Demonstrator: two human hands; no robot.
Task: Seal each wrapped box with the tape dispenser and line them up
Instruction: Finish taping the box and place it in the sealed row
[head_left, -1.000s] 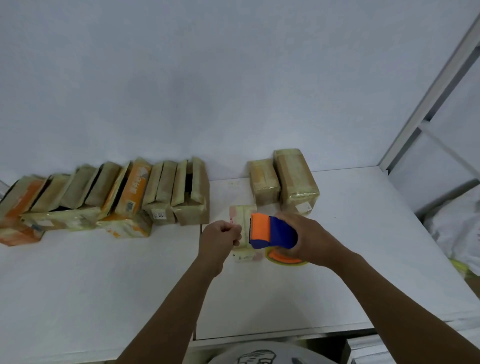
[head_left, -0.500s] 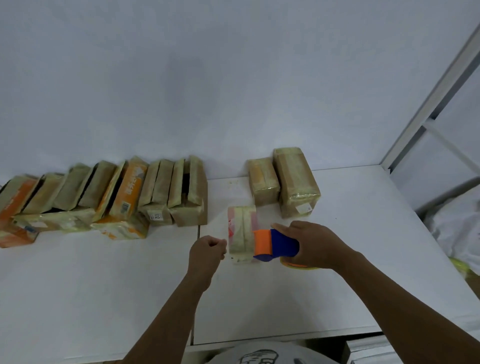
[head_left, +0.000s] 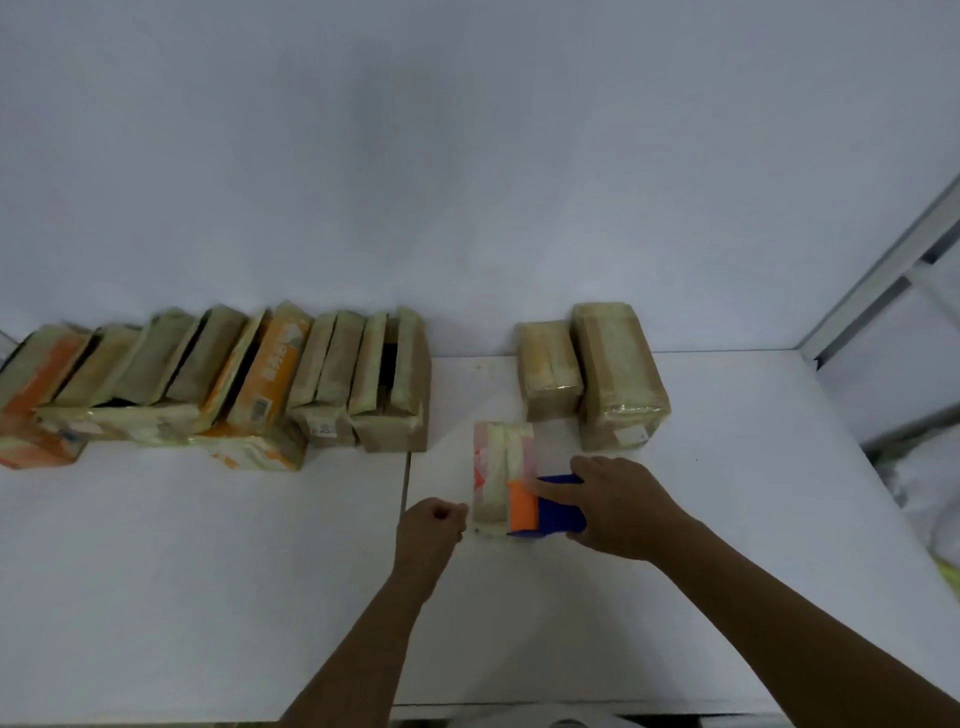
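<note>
A small pale wrapped box with pink print lies on the white table in front of me. My right hand grips the blue and orange tape dispenser, whose orange end presses against the box's right side near its front. My left hand is a closed fist just left of the box's front corner; whether it pinches a tape end is unclear. A row of several taped boxes leans along the wall at the left. Two more wrapped boxes stand behind the small one.
A seam runs between two tabletops just left of my left hand. A white metal frame rises at the right edge, with pale bags beyond it. The wall stands directly behind the boxes.
My left hand has drawn back leftward off the small box. The dispenser has come down from the top of the box to its right side, and the orange tape roll is now hidden.
</note>
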